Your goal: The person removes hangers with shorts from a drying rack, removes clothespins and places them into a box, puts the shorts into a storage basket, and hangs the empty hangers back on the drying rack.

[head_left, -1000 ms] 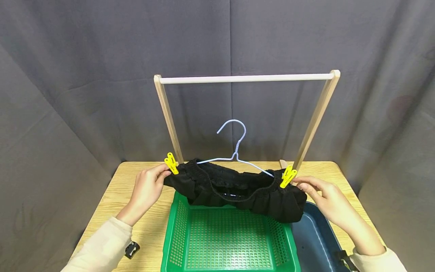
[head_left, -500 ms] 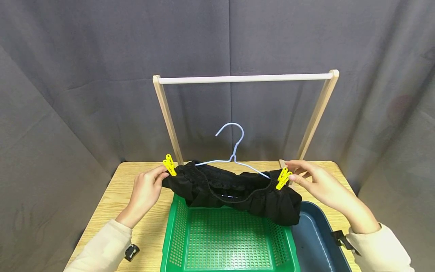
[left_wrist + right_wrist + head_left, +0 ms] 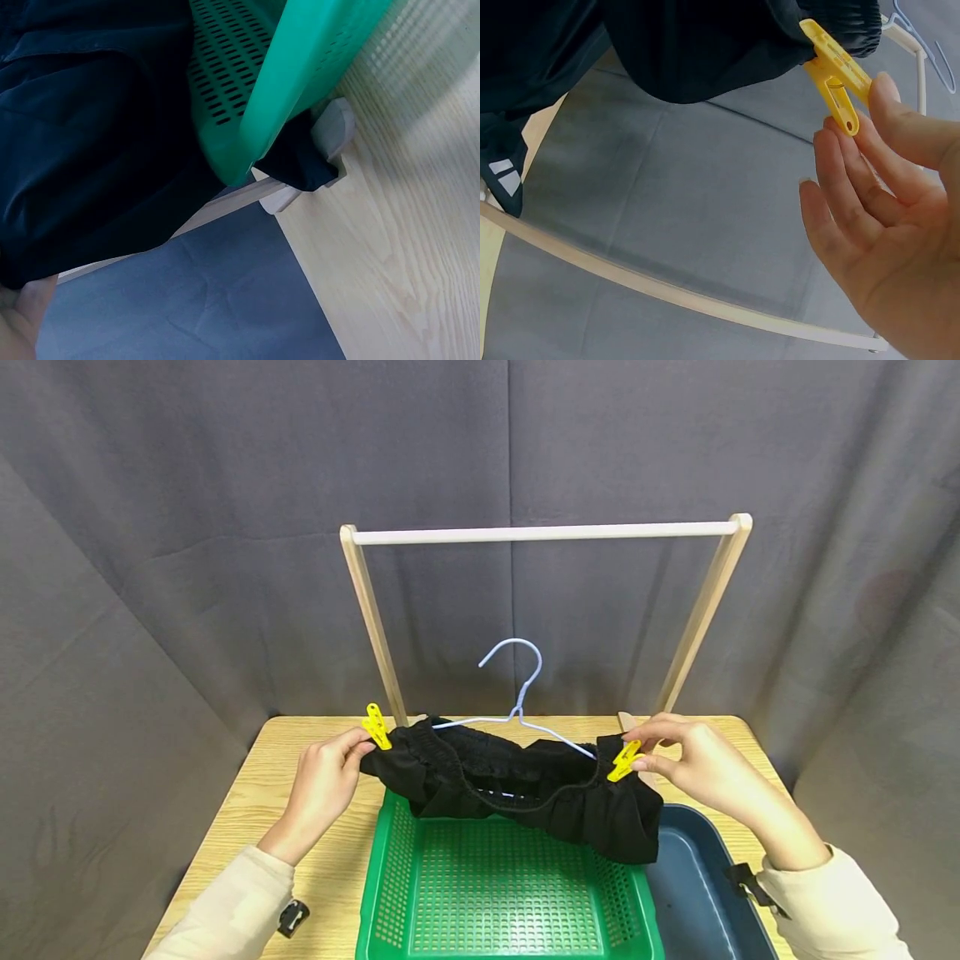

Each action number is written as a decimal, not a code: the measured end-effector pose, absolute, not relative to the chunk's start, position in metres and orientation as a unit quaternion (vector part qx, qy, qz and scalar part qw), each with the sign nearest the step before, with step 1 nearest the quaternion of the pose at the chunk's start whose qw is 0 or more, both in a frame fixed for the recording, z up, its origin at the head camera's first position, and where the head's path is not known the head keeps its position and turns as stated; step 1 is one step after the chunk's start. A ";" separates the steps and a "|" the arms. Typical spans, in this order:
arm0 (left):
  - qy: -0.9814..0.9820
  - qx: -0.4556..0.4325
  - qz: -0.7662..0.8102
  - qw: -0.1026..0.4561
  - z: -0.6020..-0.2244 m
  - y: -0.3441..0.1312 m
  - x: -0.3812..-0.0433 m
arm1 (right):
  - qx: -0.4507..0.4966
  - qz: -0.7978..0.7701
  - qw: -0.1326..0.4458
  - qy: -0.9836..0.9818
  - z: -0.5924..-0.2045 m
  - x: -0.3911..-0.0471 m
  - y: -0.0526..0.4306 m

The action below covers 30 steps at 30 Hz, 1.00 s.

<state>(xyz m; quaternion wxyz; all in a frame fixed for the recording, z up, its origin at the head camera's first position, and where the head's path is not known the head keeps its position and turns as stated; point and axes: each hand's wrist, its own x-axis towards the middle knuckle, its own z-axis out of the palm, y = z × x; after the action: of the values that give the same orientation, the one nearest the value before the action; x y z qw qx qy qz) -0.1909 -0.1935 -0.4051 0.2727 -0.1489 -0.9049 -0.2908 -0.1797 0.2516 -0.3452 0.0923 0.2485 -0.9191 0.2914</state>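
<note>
Black pants point(image 3: 517, 777) with a gathered elastic waist hang spread on a light blue wire hanger point(image 3: 517, 702), its hook pointing up. A yellow clothespin point(image 3: 377, 727) clips the waist's left end. My left hand point(image 3: 318, 785) pinches the cloth just beside and below that pin. At the other end, my right hand point(image 3: 701, 764) holds a second yellow clothespin point(image 3: 832, 71) by its handles, between thumb and fingers. In the right wrist view its tip meets the black cloth. Only a bit of my left hand point(image 3: 26, 319) shows in the left wrist view.
A green perforated basket point(image 3: 370, 893) stands below the pants, with a dark blue tray point(image 3: 686, 885) to its right. Behind is a wooden rack with a white bar point(image 3: 543, 533). A grey curtain point(image 3: 225, 527) hangs behind the wooden table point(image 3: 232, 810).
My right hand has shifted left and taken the right clothespin by its handles. The hanger and the right end of the pants have sunk slightly. My left hand has barely moved.
</note>
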 end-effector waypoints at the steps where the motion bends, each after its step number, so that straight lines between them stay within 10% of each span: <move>1: -0.905 -0.149 -0.290 0.272 -0.405 -0.194 -0.191 | 0.246 0.291 0.096 -0.920 -0.345 -0.179 0.251; 30: -0.895 -0.137 -0.324 0.273 -0.410 -0.192 -0.189 | 0.181 0.311 0.211 -0.909 -0.345 -0.173 0.239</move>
<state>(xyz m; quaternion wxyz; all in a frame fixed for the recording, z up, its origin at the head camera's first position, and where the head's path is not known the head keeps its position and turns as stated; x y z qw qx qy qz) -0.1887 -0.1920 -0.4097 0.2731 -0.1371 -0.8952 -0.3243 -0.1728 0.2392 -0.3448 0.2113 0.1813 -0.9087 0.3110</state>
